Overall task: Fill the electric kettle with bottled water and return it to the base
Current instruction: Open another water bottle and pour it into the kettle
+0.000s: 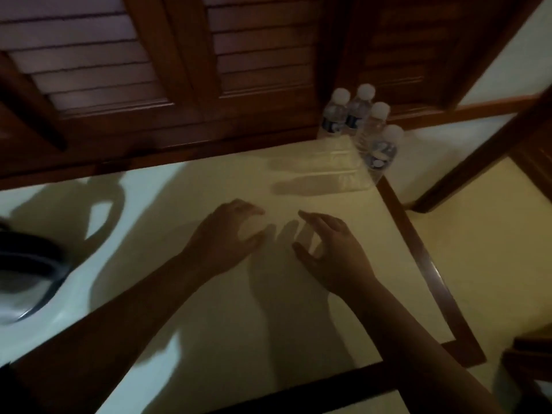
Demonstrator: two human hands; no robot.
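Note:
Several clear water bottles (355, 121) with white caps stand together at the table's far right corner. At the left edge is a blurred part of the kettle (30, 264), dark-rimmed with a pale inside; its handle throws a shadow on the table. My left hand (227, 237) is at the middle of the pale table (179, 294), its fingers curled round a small pale round thing (251, 229) that looks like a bottle cap. My right hand (328, 249) hovers just to its right, fingers loosely bent and holding nothing. The kettle's base is out of view.
Dark wooden louvred doors (119, 61) rise right behind the table. The table has a dark wooden edge (424, 258) on its right side, with pale floor (478, 249) beyond it. A dark wooden beam (478, 156) slants at the right.

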